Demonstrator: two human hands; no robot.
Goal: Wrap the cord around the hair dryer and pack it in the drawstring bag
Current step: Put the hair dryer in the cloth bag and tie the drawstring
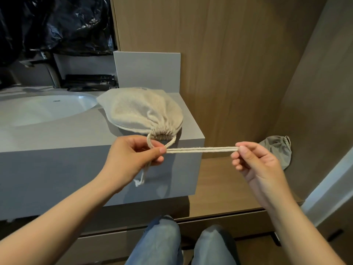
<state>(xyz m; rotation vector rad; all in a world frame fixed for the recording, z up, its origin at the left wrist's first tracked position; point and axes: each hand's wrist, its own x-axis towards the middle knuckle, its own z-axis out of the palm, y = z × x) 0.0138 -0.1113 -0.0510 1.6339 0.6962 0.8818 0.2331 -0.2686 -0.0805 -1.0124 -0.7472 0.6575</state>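
Observation:
A beige drawstring bag [142, 109] lies bulging on the right end of the grey vanity counter [76, 134], its mouth gathered tight and facing me. The hair dryer is not visible; whatever fills the bag is hidden by the cloth. A doubled cream drawstring [200, 149] runs taut from the bag's mouth to the right. My left hand [131, 155] pinches the strings just in front of the mouth, and a knotted tail hangs below it. My right hand [256, 161] pinches the far loop end of the drawstring, out past the counter's corner.
A white sink basin [47, 109] is set into the counter at left, with black packets [89, 82] behind it and black plastic above. A second grey drawstring pouch [278, 150] lies on the lower wooden shelf at right. Wood panels stand behind. My knees are below.

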